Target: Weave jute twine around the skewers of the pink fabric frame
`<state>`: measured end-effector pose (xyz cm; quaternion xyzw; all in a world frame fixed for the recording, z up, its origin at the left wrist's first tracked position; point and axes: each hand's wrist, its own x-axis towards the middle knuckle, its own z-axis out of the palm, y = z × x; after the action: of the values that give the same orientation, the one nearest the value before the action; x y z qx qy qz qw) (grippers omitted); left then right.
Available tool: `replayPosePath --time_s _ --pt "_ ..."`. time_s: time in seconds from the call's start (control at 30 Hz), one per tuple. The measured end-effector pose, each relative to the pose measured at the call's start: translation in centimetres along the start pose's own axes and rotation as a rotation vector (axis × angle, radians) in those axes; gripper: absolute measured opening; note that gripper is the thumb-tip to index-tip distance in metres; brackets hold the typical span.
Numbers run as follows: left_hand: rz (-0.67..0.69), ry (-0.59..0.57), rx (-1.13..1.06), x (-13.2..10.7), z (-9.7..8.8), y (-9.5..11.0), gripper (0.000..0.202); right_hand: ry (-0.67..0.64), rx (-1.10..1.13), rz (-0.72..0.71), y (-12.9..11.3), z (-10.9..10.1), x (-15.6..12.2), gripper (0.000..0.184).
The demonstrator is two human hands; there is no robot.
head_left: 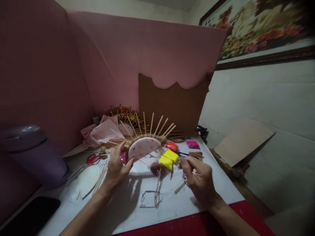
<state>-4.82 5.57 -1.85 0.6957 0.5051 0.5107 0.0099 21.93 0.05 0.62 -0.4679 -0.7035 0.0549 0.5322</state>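
My left hand [118, 164] grips the left end of a half-round craft piece [144, 149], thumb on its pale pink spotted fabric front. Thin wooden sticks [152, 124] fan out from its curved, brown twine-wrapped edge. Apart from it, to the right, my right hand [197, 175] is raised over the white table with thumb and fingers pinched together. Anything between those fingertips is too small or hidden to make out. Between the hands lie yellow packets [168, 159], a brown packet [157, 168] and a strand of twine [157, 196].
Red-handled scissors [93, 159], a white leaf-shaped piece [88, 178] and a purple bottle [36, 157] are at left, with a black phone [31, 216] in front. Spotted fabric [103, 132] and torn brown cardboard [172, 105] are behind. Red [172, 146] and magenta packets [193, 144] lie at right.
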Motion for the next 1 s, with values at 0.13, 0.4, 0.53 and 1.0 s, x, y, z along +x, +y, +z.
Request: replayPosePath --time_s 0.13,0.4,0.53,1.0 --pt "-0.151 -0.115 -0.257 -0.6 -0.3 4.1 0.045 -0.369 0.589 0.451 -0.5 1.2 0.0 0.037" --pt "0.141 -0.105 -0.186 -0.8 -1.0 9.7 0.05 -0.284 1.216 0.579 -1.5 1.3 0.3 0.027" --pt "0.444 0.142 0.167 -1.5 -1.6 10.8 0.059 -0.067 1.35 0.705 -1.7 0.7 0.8 0.02" --pt "0.489 0.113 -0.083 -4.4 -0.1 9.1 0.043 -0.041 1.481 0.941 -1.5 1.1 0.4 0.025"
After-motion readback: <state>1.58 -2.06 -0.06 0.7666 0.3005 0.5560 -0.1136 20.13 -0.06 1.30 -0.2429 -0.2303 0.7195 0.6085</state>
